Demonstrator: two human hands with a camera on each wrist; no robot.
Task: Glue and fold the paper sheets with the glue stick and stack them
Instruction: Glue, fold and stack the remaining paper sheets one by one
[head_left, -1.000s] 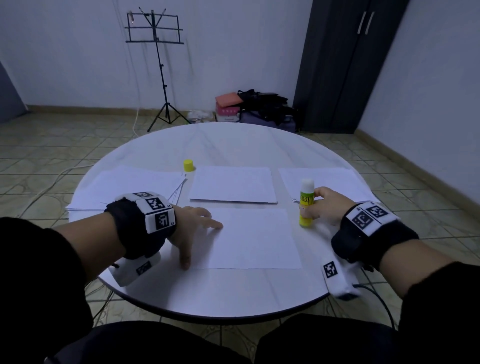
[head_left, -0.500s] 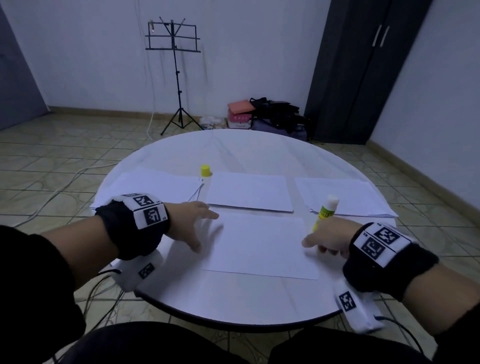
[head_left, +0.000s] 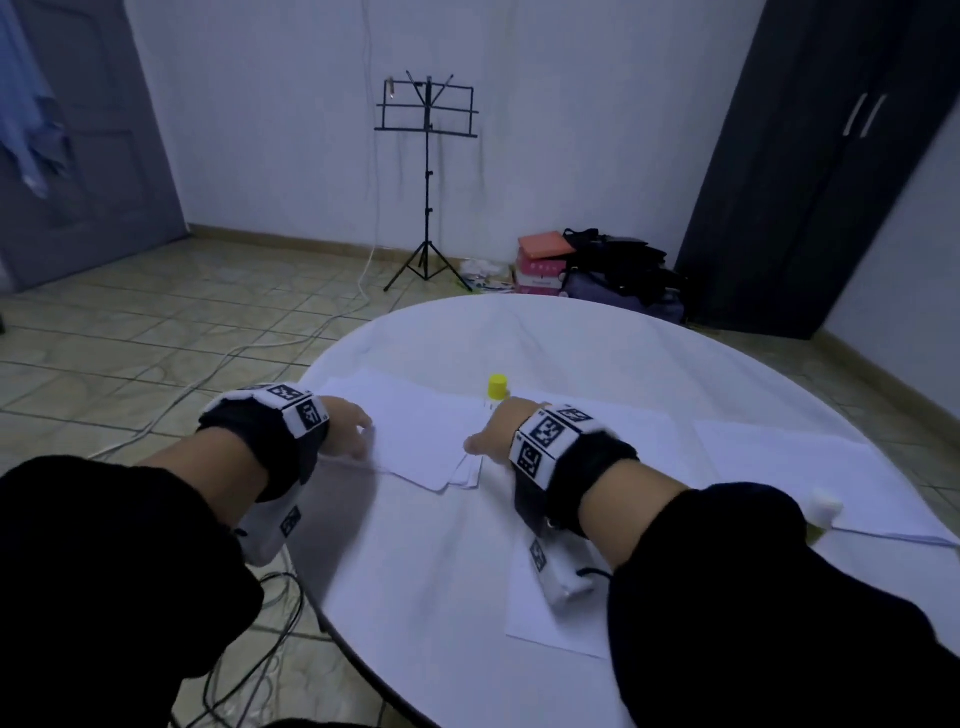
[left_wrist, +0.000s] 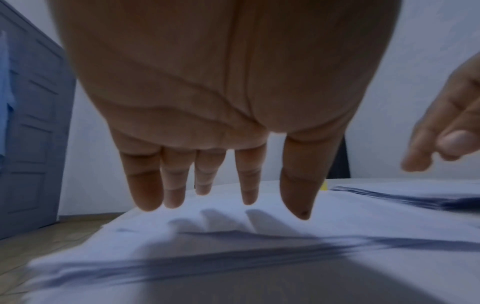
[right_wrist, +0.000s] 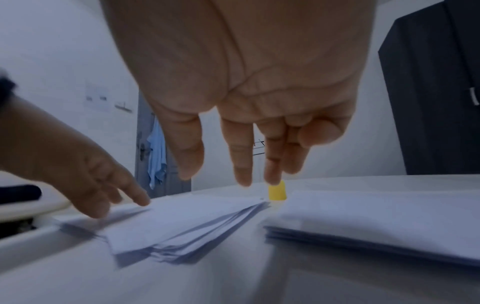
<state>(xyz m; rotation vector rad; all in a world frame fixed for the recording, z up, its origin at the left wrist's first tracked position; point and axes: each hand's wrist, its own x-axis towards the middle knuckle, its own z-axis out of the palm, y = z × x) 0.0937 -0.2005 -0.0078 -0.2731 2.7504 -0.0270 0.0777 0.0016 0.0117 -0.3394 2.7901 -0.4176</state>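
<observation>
paper stack (head_left: 415, 441): far-left on table (head_left: 441, 571), fanned | left hand (head_left: 345, 434): fingers spread, at its left edge | right hand (head_left: 498, 431): relaxed, empty, over right edge, likely to take a sheet | yellow cap (head_left: 497, 386): just beyond

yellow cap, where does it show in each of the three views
Head: the yellow cap stands mid-table, just beyond the right hand.
Left wrist: a yellow sliver beside the thumb.
Right wrist: centre, under the fingertips.
Shared landmark: the fanned paper stack beside it.
</observation>
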